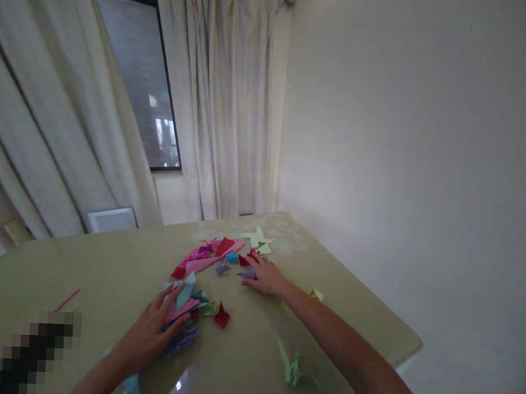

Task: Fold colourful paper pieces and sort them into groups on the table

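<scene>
Several folded paper pieces lie in heaps on the table. My left hand (153,326), fingers spread, rests against a pile with a pale blue paper piece (186,291), a pink piece (187,308) and a purple piece (185,340). A dark red folded paper (222,316) lies just right of that pile. Farther right, my right hand (265,275) reaches over the table with its fingers stretched out, touching or just above a small red piece (243,260) and a purple paper (247,274). Whatever is under the palms is hidden.
Pink folded paper (201,265) and a pale green star-like paper (256,238) lie toward the back. A green paper crane (292,369) stands near the front, and a yellow piece (317,294) by the right arm. A thin red stick (68,299) lies left. A wall (399,168) borders the right.
</scene>
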Demonstrator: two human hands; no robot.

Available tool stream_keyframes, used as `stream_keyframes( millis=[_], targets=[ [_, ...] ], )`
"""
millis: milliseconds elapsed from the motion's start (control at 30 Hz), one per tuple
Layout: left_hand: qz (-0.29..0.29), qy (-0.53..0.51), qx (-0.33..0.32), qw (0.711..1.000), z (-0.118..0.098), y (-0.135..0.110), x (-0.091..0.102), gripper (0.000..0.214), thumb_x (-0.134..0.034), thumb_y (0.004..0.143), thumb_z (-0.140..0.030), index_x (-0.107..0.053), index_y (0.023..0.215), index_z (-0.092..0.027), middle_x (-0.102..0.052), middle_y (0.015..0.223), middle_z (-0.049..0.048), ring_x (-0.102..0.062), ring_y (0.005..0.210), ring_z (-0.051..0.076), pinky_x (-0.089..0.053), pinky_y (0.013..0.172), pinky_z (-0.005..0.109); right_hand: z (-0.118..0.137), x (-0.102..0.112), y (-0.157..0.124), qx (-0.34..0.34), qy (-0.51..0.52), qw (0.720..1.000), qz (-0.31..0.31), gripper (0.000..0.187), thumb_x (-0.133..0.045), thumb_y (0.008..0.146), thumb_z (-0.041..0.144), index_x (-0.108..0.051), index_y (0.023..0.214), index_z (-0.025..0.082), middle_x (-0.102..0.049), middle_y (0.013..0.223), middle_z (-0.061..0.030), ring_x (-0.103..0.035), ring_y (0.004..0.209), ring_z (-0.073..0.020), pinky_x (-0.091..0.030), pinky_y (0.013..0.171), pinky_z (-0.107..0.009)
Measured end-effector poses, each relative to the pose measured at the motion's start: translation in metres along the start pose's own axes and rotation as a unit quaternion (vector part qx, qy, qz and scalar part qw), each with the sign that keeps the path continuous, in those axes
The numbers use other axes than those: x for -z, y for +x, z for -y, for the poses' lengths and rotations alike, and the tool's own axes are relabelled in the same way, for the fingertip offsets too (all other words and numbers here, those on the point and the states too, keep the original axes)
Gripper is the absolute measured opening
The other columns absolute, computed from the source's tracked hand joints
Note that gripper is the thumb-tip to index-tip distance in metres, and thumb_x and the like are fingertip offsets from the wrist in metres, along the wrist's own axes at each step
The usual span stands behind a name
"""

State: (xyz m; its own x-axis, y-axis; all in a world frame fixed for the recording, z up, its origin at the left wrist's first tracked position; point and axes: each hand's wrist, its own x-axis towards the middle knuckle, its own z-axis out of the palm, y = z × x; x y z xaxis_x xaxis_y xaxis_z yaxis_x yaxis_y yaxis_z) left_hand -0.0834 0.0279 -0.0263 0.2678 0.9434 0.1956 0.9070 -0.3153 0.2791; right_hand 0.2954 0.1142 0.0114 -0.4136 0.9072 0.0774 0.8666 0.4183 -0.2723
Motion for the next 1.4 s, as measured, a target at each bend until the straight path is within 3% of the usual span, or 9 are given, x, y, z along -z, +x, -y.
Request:
stream_keyframes(
  millis=[100,233,367,467,667,867,1067,1167,1400],
  targets=[
    [-0.111,0.072,-0.017,0.991,-0.013,-0.06,-0.001,0.077,-0.052,0.096,-0.065,-0.033,0.164,-0.038,-0.037,0.17,0.0063,-0.042,0.152,0.036,-0.04,0.12,0.06,0.031,-0.002,0.054,0.045,-0.052,0.998,0.008,0.088,-0.065,0.092,0.068,-0.035,0.163,0.023,-0.037,0.166,-0.0209,-0.051,0.142,-0.0406,-0.049,0.111,-0.054],
    [-0.214,0.13,-0.186,0.95,-0.094,-0.097,-0.038,0.079,-0.06,0.092,-0.066,-0.041,0.162,-0.034,-0.055,0.158,0.0079,-0.058,0.138,0.031,-0.052,0.111,0.044,0.083,-0.011,0.096,0.128,-0.081,0.988,0.026,0.081,-0.065,0.093,0.066,-0.041,0.159,0.024,-0.043,0.161,-0.0219,-0.06,0.132,-0.0421,-0.054,0.103,-0.059],
    [-0.256,0.121,-0.396,0.873,-0.2,-0.075,-0.096,0.053,-0.062,0.1,-0.042,-0.049,0.151,-0.049,-0.059,0.154,-0.0082,-0.063,0.131,0.021,-0.05,0.113,0.037,0.119,-0.006,0.098,0.254,-0.134,0.957,0.033,0.055,-0.067,0.098,0.053,-0.055,0.146,0.028,-0.044,0.162,-0.015,-0.059,0.132,-0.0388,-0.054,0.102,-0.058],
    [-0.148,0.09,-0.427,0.888,-0.238,-0.035,-0.104,0.052,-0.052,0.101,-0.061,-0.052,0.151,-0.043,-0.047,0.164,-0.0041,-0.052,0.144,0.026,-0.045,0.118,0.044,0.115,0.019,0.072,0.341,-0.16,0.926,0.02,0.051,-0.06,0.102,0.055,-0.059,0.143,0.025,-0.047,0.161,-0.0141,-0.06,0.13,-0.0355,-0.054,0.102,-0.053],
    [0.132,0.148,-0.262,0.944,-0.196,0.065,-0.019,0.057,-0.059,0.099,-0.058,-0.064,0.143,-0.023,-0.046,0.164,0.0129,-0.035,0.155,0.034,-0.021,0.13,0.057,0.033,0.069,-0.038,0.109,-0.11,0.988,-0.019,0.06,-0.052,0.103,0.062,-0.06,0.147,0.022,-0.048,0.161,-0.0163,-0.056,0.137,-0.0372,-0.046,0.112,-0.053],
    [0.096,0.163,-0.077,0.979,-0.123,0.085,0.045,0.05,-0.057,0.1,-0.05,-0.064,0.145,-0.028,-0.035,0.17,0.0134,-0.031,0.155,0.044,-0.023,0.122,0.071,-0.026,0.022,-0.104,-0.044,-0.044,0.997,0.053,0.093,-0.062,0.09,0.074,-0.029,0.167,0.031,-0.019,0.175,-0.0148,-0.028,0.157,-0.0415,-0.023,0.125,-0.063],
    [0.017,0.112,0.174,0.978,-0.021,-0.019,0.038,0.078,-0.049,0.091,-0.077,-0.05,0.157,-0.035,-0.031,0.172,0.0107,-0.029,0.155,0.049,-0.032,0.117,0.071,0.008,-0.017,-0.017,-0.004,0.022,1.0,-0.02,0.092,-0.062,0.094,0.067,-0.025,0.168,0.027,-0.023,0.174,-0.0157,-0.029,0.158,-0.0368,-0.026,0.127,-0.053],
    [0.053,0.045,0.132,0.989,0.006,-0.074,0.009,0.082,-0.048,0.091,-0.076,-0.047,0.159,-0.031,-0.034,0.171,0.0127,-0.038,0.153,0.043,-0.039,0.117,0.063,0.044,-0.018,0.05,0.033,0.053,0.998,0.004,0.087,-0.057,0.096,0.069,-0.028,0.167,0.03,-0.022,0.174,-0.0143,-0.033,0.156,-0.0382,-0.032,0.124,-0.055],
    [0.082,0.03,-0.057,0.995,-0.083,-0.088,-0.04,0.091,-0.068,0.084,-0.07,-0.034,0.164,-0.04,-0.025,0.174,0.0095,-0.033,0.155,0.044,-0.045,0.116,0.059,0.121,-0.01,0.129,0.124,0.058,0.983,0.122,0.071,-0.055,0.101,0.064,-0.05,0.157,0.019,-0.052,0.157,-0.0198,-0.054,0.141,-0.0379,-0.043,0.117,-0.052]
  ],
)
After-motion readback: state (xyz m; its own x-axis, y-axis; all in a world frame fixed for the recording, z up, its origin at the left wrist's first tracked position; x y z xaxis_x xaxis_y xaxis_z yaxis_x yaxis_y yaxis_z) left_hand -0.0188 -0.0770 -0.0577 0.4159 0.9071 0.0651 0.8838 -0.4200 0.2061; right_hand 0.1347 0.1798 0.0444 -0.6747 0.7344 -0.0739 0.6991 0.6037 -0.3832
